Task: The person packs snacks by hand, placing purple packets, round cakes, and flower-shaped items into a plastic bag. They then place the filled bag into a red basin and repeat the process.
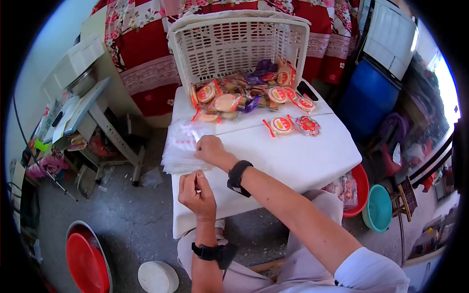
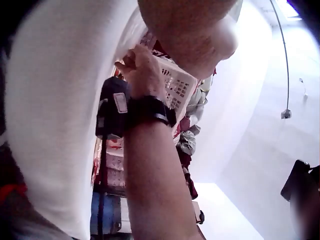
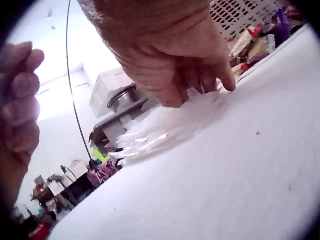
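A stack of clear plastic bags point(image 1: 183, 146) lies at the left side of the white-covered table. My right hand point(image 1: 215, 151) is over its right edge, and in the right wrist view its bent fingers point(image 3: 227, 77) pinch the crinkled plastic point(image 3: 165, 127). My left hand point(image 1: 198, 193) is raised near the table's front edge, just below the stack. Its fingers are curled in with the thumb against them, and nothing shows in its grasp. Beyond the stack, wrapped round cookies point(image 1: 227, 102) with red-and-clear packaging lie heaped at the mouth of a white basket point(image 1: 239, 49).
A wrapped cookie point(image 1: 281, 126) and a red flower-shaped piece point(image 1: 307, 126) lie apart on the table point(image 1: 273, 161). A dark phone-like object point(image 1: 307, 90) is beside the basket. Red point(image 1: 359, 190) and teal point(image 1: 377, 209) basins stand right, a blue barrel point(image 1: 366, 97) behind; more basins point(image 1: 88, 261) lower left.
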`<state>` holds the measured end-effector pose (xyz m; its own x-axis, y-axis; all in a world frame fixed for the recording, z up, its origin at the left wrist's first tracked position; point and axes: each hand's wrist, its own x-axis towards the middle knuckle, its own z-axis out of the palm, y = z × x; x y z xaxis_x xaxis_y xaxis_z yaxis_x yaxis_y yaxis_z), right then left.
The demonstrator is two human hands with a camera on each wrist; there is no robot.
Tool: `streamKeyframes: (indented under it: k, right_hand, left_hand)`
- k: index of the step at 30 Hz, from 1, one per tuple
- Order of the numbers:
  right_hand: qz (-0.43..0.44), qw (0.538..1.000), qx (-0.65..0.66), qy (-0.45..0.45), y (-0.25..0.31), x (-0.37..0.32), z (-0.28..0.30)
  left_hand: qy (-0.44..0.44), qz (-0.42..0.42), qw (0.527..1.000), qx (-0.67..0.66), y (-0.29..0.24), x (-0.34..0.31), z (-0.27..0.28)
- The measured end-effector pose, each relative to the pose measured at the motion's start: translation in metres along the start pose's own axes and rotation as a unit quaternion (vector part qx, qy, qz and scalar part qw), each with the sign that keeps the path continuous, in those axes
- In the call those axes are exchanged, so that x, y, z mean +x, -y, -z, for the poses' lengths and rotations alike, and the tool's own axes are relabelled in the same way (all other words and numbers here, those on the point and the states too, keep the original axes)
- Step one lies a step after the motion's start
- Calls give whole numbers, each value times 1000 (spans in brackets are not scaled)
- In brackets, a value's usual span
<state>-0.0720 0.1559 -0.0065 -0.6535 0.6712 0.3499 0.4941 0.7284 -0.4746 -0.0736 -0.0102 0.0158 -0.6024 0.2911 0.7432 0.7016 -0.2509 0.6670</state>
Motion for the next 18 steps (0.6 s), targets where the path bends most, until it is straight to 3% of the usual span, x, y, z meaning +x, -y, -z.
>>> streamKeyframes:
  k: [7,11,13,15,17,18]
  right_hand:
    - [-42,977,199,64,-23,-1,25]
    - [-34,972,230,-37,-30,-28,59]
    - [53,970,198,-132,-33,-60,79]
    - [138,982,63,-113,-49,-97,94]
    - [125,988,23,-89,-58,-137,109]
    - [118,991,-18,-66,-62,-152,115]
  left_hand:
    - [49,-28,998,2,-2,-9,-10]
    - [84,-51,995,1,-5,-17,-19]
    - [55,-146,986,55,-11,-20,-24]
    - [80,-193,974,86,-26,-23,-25]
    - [106,-241,958,117,-39,-27,-27]
    - [181,-232,948,121,-44,-30,-28]
